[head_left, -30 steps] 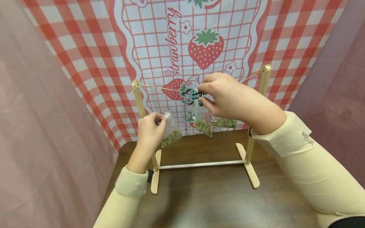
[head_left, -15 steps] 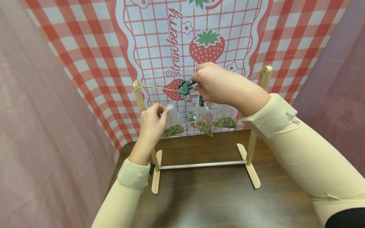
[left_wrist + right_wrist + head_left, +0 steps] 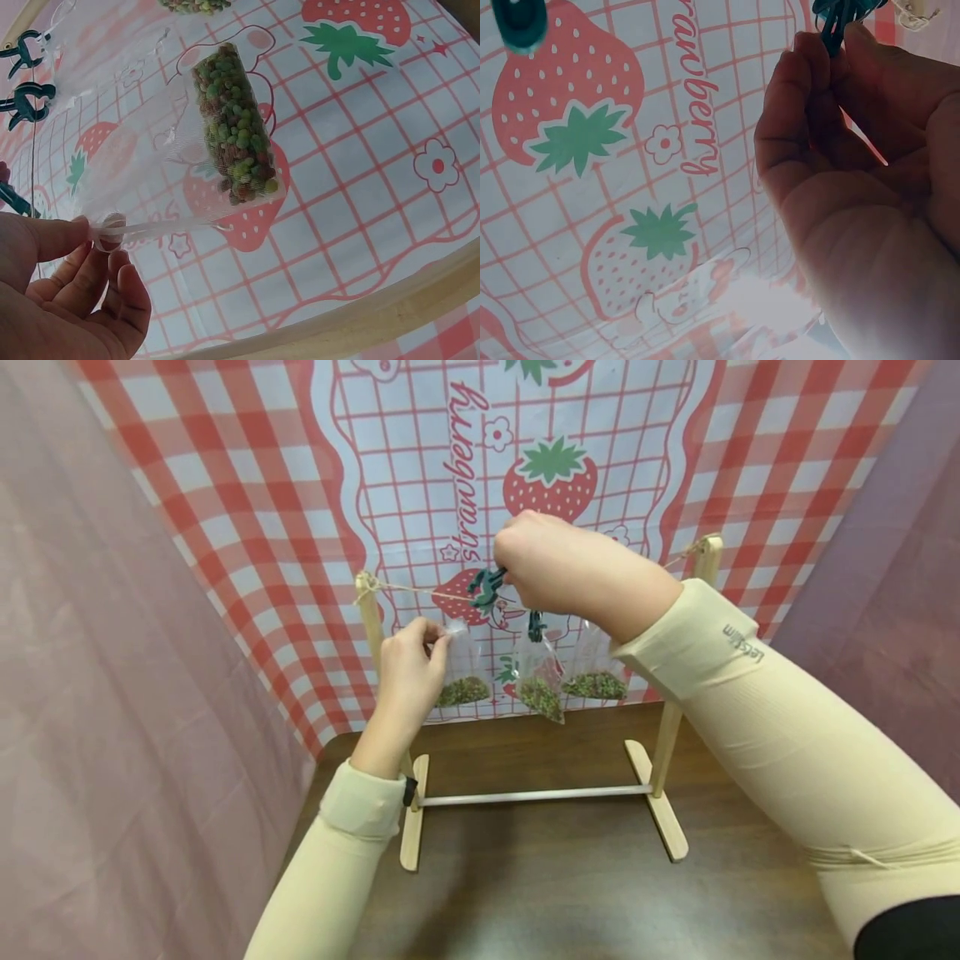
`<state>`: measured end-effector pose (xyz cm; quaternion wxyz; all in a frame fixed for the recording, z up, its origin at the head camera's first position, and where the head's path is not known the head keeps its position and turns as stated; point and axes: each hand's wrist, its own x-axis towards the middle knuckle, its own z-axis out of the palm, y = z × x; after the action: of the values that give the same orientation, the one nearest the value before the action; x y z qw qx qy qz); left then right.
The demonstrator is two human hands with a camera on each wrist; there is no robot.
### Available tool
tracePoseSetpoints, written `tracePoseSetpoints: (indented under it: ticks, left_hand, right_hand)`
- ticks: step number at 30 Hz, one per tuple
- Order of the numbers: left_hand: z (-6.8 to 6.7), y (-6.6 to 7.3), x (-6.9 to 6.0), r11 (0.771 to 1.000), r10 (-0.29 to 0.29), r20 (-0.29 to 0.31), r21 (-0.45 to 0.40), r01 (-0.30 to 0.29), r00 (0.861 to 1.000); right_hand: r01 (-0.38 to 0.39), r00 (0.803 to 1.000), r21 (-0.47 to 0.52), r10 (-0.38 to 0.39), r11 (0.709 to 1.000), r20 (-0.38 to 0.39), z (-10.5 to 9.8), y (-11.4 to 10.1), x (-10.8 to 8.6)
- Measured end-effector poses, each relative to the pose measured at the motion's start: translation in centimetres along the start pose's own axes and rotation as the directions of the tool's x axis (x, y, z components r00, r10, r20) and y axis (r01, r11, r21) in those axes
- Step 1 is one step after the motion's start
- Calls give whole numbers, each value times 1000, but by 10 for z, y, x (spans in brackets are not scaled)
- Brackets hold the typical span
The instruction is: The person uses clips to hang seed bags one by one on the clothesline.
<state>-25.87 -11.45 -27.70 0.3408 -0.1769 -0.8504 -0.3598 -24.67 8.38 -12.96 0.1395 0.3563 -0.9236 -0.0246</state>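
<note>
My left hand [image 3: 408,664] pinches the top corner of a clear bag [image 3: 463,692] between thumb and fingertips. In the left wrist view, small green and brown pellets fill the bottom of this bag [image 3: 232,127]. Higher and to the right, my right hand [image 3: 570,564] holds the handles of a dark green spring clip [image 3: 487,587] at the string; the right wrist view shows this clip [image 3: 840,26] between thumb and fingers. A second green clip [image 3: 536,627] has a similar bag [image 3: 540,693] hanging under it. Another bag [image 3: 595,683] hangs to its right, its top hidden behind my right hand.
A thin string [image 3: 401,587] runs between two wooden posts [image 3: 372,627] on flat feet, joined low down by a white rod [image 3: 532,795]. The stand is on a brown table [image 3: 555,877]. Behind it hangs a red-and-white strawberry cloth [image 3: 262,527], with pink curtains at both sides.
My left hand has risen with its bag towards the string. My right hand has moved up and left, tilting the green clip it holds.
</note>
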Motion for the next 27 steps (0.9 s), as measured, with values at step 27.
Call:
tracePoseSetpoints:
  ticks: [27]
  left_hand:
    - [2, 13, 7, 999, 53, -4, 13, -53, 999]
  right_hand:
    - [-37, 989, -39, 42, 999, 139, 8, -8, 14]
